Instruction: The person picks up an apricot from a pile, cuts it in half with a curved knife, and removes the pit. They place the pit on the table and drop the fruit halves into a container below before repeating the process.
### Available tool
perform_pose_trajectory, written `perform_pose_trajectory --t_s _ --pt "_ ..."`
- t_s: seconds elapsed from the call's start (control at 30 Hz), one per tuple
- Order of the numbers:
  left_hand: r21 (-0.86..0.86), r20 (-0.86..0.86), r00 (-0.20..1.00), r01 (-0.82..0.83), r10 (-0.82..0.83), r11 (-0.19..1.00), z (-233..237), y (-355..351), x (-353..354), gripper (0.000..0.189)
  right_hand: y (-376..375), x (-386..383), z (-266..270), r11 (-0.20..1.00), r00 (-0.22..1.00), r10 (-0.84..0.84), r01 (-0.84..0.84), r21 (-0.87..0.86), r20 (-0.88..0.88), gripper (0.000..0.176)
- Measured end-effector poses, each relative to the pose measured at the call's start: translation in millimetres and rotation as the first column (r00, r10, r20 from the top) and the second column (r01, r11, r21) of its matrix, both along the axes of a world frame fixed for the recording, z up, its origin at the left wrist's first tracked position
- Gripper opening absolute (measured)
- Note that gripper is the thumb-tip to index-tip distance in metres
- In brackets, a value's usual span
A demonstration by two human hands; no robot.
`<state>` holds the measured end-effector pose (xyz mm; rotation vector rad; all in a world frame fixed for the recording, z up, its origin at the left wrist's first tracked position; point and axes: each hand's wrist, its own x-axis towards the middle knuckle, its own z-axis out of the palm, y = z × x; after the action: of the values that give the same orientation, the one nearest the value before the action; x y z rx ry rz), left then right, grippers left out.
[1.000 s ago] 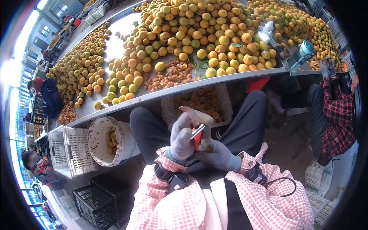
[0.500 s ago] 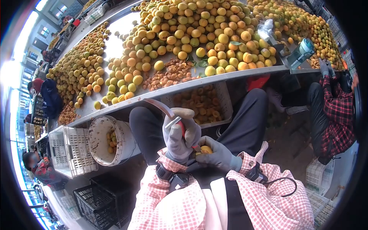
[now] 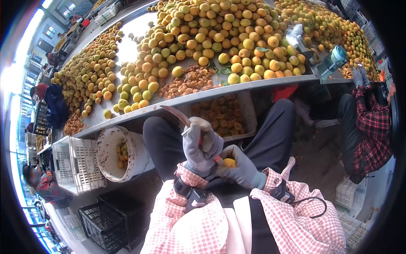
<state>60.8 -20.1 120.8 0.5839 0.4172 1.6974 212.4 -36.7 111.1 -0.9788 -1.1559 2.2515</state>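
Observation:
My left hand (image 3: 199, 148), in a grey glove, is closed round the red handle of a curved knife (image 3: 175, 113). The blade points up and to the left, toward the table edge. In my gloved right hand (image 3: 244, 168) is an orange-yellow apricot (image 3: 229, 162), gripped by the fingers close beside the left hand, above my lap. Part of the fruit is hidden by the glove. Beyond my hands, under the table, a crate (image 3: 252, 115) contains apricot pieces. Brown apricot pits (image 3: 191, 81) lie heaped near the table's front edge.
Whole apricots (image 3: 203, 31) are piled across the metal table (image 3: 99, 116). At the left stand a white bucket (image 3: 141, 148) with some fruit, white crates (image 3: 86, 163) and black crates (image 3: 103, 222). A bottle (image 3: 332, 61) stands at the right, near a co-worker in a plaid shirt (image 3: 373, 127).
My left hand has turned slightly, and the knife tilts further left and down. The apricot has shifted a little to the right and up in my right hand's fingers.

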Motion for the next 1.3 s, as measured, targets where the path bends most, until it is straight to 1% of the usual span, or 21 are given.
perform_pose_trajectory --t_s 0.03,0.1,0.23,0.3,0.43,0.47,0.5,0.53,0.6,0.77,0.8,0.83,0.9,0.93,1.0,1.03,1.1,1.13,1.2,1.23,1.3 --pt "-0.029 0.014 1.0 -0.015 0.015 0.999 -1 0 1 0.029 0 2 -1 1.0 1.0 0.0 0.0 -0.002 0.001 0.042" --pt "0.025 -0.029 1.0 0.003 -0.002 1.0 -1 1 1 0.03 3 6 -4 0.988 0.999 0.044 -0.039 -0.148 0.031 0.039" --pt "0.006 0.036 0.995 0.088 -0.088 0.996 2 -1 1 0.029 1 3 10 0.996 0.995 0.063 -0.058 -0.065 0.073 0.038" --pt "-0.008 0.068 0.992 0.111 -0.111 0.994 8 -4 3 0.029 1 3 16 0.967 0.991 0.131 -0.118 -0.226 0.042 0.042" --pt "-0.042 -0.034 0.983 0.177 -0.179 0.983 25 -12 0 0.032 1 0 17 0.939 0.981 0.193 -0.194 -0.284 -0.035 0.044" --pt "-0.032 -0.114 0.981 0.155 -0.157 0.987 27 -13 1 0.033 -2 -3 12 0.987 0.987 0.155 -0.156 0.026 0.049 0.044" --pt "-0.015 -0.193 0.972 0.133 -0.133 0.991 28 -12 2 0.033 -3 -5 8 0.932 0.989 0.092 -0.127 0.341 0.117 0.044" --pt "-0.014 -0.151 0.98 0.132 -0.132 0.991 27 -12 2 0.033 -2 -4 8 0.931 0.989 0.091 -0.127 0.343 0.118 0.044" --pt "-0.013 -0.119 0.985 0.123 -0.124 0.992 31 -13 1 0.032 -2 -4 6 0.844 0.991 0.059 -0.116 0.524 0.123 0.044" --pt "0.005 0.017 0.994 0.106 -0.106 0.994 31 -8 4 0.027 0 -3 3 0.868 0.999 0.028 -0.036 0.495 0.024 0.04" --pt "0.021 -0.015 0.994 0.104 -0.104 0.994 28 -6 4 0.026 -1 -3 3 0.875 1.0 -0.004 -0.003 0.485 0.013 0.039" --pt "0.021 -0.016 0.994 0.106 -0.105 0.994 27 -4 4 0.026 -1 -3 2 0.875 1.0 -0.005 -0.001 0.485 0.012 0.039" --pt "0.021 0.031 0.994 0.104 -0.105 0.994 25 0 5 0.027 -2 -2 -3 0.818 0.99 -0.054 -0.029 0.574 0.127 0.036" --pt "0.021 0.032 0.994 0.108 -0.109 0.994 24 1 5 0.027 -3 -2 -5 0.818 0.99 -0.058 -0.025 0.574 0.127 0.036" --pt "-0.071 0.079 0.994 0.078 -0.073 0.994 22 4 5 0.027 -4 -5 -12 0.793 0.99 -0.109 0.034 0.608 0.088 0.042" --pt "-0.072 0.077 0.994 0.077 -0.071 0.994 20 5 6 0.027 -6 -8 -16 0.794 0.99 -0.108 0.034 0.607 0.086 0.042" --pt "-0.158 0.128 0.991 0.043 -0.023 0.987 16 8 8 0.027 -8 -14 -25 0.899 0.986 -0.165 0.137 0.415 0.032 0.048" --pt "-0.183 0.092 0.996 0.023 -0.006 0.983 13 9 8 0.027 -6 -16 -31 0.9 0.986 -0.164 0.136 0.415 0.031 0.048" --pt "-0.201 0.05 0.999 0.0 0.01 0.98 7 11 6 0.026 -1 -17 -39 0.97 0.991 -0.085 0.107 0.22 -0.106 0.051" --pt "-0.217 0.013 1.0 -0.014 0.017 0.976 5 12 6 0.026 2 -15 -37 0.969 0.991 -0.086 0.108 0.221 -0.106 0.051" --pt "-0.189 0.017 1.0 0.001 0.002 0.982 4 15 -1 0.028 14 -11 -26 0.972 0.996 0.087 -0.082 0.221 -0.014 0.044"
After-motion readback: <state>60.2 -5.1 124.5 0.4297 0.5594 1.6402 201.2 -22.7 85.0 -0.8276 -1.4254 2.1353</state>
